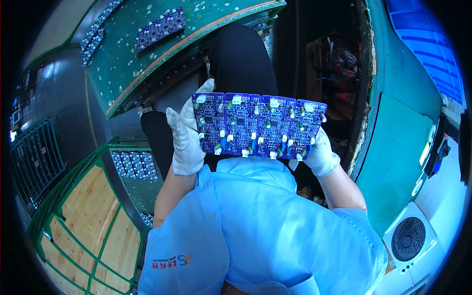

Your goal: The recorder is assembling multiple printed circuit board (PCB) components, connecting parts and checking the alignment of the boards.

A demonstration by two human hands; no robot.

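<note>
I hold a blue circuit board panel (258, 125) flat in front of my chest, made of several joined boards with white connectors and small green parts. My left hand (186, 132), in a white knit glove, grips the panel's left edge. At the panel's right edge is my right hand (322, 155), also gloved, which grips from below. My light blue shirt fills the lower middle of the view.
A green worktable (142, 59) at the upper left carries another blue board panel (160, 28). More blue boards (133, 164) lie on a lower green shelf at the left. A wooden pallet with green frame (88, 221) sits lower left. A white fan unit (408, 238) stands lower right.
</note>
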